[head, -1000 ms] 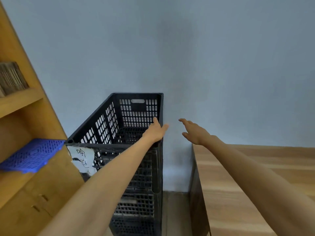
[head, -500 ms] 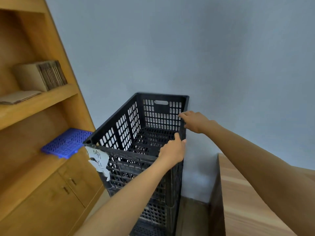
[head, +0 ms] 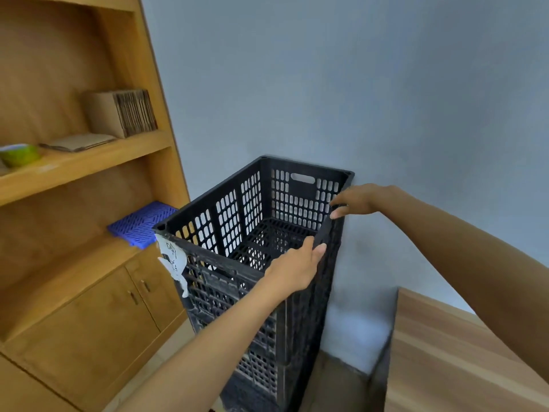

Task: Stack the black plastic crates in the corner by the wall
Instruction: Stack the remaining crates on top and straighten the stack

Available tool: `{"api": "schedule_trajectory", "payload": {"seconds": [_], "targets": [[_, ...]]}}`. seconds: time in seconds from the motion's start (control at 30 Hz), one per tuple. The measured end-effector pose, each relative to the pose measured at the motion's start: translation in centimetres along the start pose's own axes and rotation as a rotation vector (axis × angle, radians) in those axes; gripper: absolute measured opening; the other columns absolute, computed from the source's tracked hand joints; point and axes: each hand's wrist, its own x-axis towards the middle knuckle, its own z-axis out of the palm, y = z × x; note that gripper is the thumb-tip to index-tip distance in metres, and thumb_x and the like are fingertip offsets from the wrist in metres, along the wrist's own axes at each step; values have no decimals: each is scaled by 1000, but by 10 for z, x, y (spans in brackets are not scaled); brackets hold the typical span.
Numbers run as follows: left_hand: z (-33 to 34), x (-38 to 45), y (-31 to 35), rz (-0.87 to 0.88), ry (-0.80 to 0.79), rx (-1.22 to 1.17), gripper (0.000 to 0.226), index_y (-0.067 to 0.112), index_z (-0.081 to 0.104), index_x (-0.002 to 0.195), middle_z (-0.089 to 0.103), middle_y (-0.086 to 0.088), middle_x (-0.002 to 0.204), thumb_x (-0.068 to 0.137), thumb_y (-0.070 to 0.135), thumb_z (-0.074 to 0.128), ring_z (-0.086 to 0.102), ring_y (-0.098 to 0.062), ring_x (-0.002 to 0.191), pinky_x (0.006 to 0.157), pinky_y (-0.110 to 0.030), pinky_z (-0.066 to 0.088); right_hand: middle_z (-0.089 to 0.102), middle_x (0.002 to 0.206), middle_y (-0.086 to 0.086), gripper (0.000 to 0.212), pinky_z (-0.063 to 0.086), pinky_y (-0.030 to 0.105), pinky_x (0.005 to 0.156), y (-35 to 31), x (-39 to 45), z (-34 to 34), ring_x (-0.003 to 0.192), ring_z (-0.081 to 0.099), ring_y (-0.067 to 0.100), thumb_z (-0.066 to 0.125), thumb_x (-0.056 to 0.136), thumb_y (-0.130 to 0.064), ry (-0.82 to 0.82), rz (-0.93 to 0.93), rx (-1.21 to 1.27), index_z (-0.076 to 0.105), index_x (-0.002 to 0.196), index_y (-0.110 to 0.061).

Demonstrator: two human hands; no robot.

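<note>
We found the stack of black perforated plastic crates (head: 267, 307) standing on the floor in the corner, its far end against the grey-blue painted wall (head: 356, 84) and its left side close beside the tall wooden shelving unit (head: 98, 263). The top crate (head: 252, 209) sat open and empty, a torn white paper label (head: 173, 261) hanging from its near left corner. Our left hand (head: 297, 270) gripped the top crate's right rim near the front, thumb inside and fingers curled over the outer face. Our right hand (head: 361, 200) touched the same rim farther back, its fingers bent over the edge; we could not tell how firmly they held. A wood-grain table (head: 460, 352) stood just right of the stack, leaving a narrow gap of floor. On the shelves lay a blue slotted plastic panel (head: 139, 224), a bundle of flattened brown cardboard (head: 124, 113) and a green bowl (head: 19, 154).
</note>
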Motion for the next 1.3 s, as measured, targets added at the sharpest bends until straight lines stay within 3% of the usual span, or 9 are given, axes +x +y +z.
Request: {"api": "schedule_trajectory", "payload": {"seconds": [0.17, 0.27, 0.47, 0.57, 0.67, 0.77, 0.9, 1.13, 1.3], "targets": [[1, -6, 8, -67, 45, 14, 49, 25, 29, 145, 63, -15, 120, 104, 48, 13, 60, -36, 106, 91, -49, 48, 41, 150, 8, 82, 36, 47, 105, 5, -7, 20, 139, 36, 27, 31, 88, -74, 80, -99, 8, 37, 145, -16], [0, 0, 20, -157, 62, 99, 45, 24, 34, 143, 61, -16, 120, 105, 41, 17, 59, -36, 104, 83, -44, 45, 33, 154, 8, 95, 35, 48, 106, 3, -9, 31, 141, 34, 28, 25, 82, -82, 104, -109, 33, 29, 148, -13], [24, 4, 45, -368, 301, 288, 24, 13, 48, 114, 62, -13, 104, 104, 25, 29, 50, -30, 76, 67, -39, 38, 27, 160, 8, 109, 31, 54, 113, 0, -2, 21, 145, 29, 31, 23, 72, -91, 31, -63, -39, 14, 157, -23], [41, 1, 44, -361, 459, 421, 31, 12, 49, 112, 67, -11, 94, 105, 31, 26, 59, -32, 71, 57, -35, 35, 29, 159, 10, 105, 27, 53, 115, -5, -4, 18, 146, 27, 33, 19, 74, -90, 40, -60, -130, 19, 156, -24], [41, 4, 44, -387, 495, 492, 52, 11, 54, 111, 69, -9, 89, 104, 45, 16, 65, -32, 74, 52, -34, 31, 36, 156, 10, 104, 24, 51, 115, -11, -9, 14, 144, 31, 32, 12, 76, -89, 31, -78, -246, 29, 153, -21], [44, 6, 42, -387, 511, 561, 55, 12, 55, 107, 56, -3, 65, 104, 48, 14, 48, -25, 50, 45, -30, 22, 41, 153, 9, 108, 29, 49, 112, -14, -10, 10, 142, 36, 31, 13, 72, -92, 6, -72, -296, 33, 152, -21], [45, 8, 36, -380, 562, 637, 51, 14, 55, 99, 33, 2, 50, 104, 47, 16, 28, -19, 38, 41, -28, 16, 64, 124, 12, 109, 40, 48, 103, -10, -5, 15, 119, 58, 31, 12, 71, -92, 147, -168, -369, 56, 133, -14], [44, 9, 27, -351, 588, 728, 49, 15, 53, 96, 40, 3, 49, 104, 46, 16, 34, -18, 37, 39, -27, 21, 67, 93, 9, 109, 51, 43, 89, -6, 0, 30, 90, 66, 27, 9, 69, -92, 330, -225, -344, 63, 117, -11], [40, 2, 23, -313, 577, 775, 45, 16, 53, 114, 43, 2, 56, 103, 35, 14, 33, -18, 39, 39, -28, 19, 65, 80, 7, 103, 51, 43, 84, -9, -4, 42, 76, 64, 26, 7, 68, -90, 460, -242, -316, 65, 93, -9]]}}
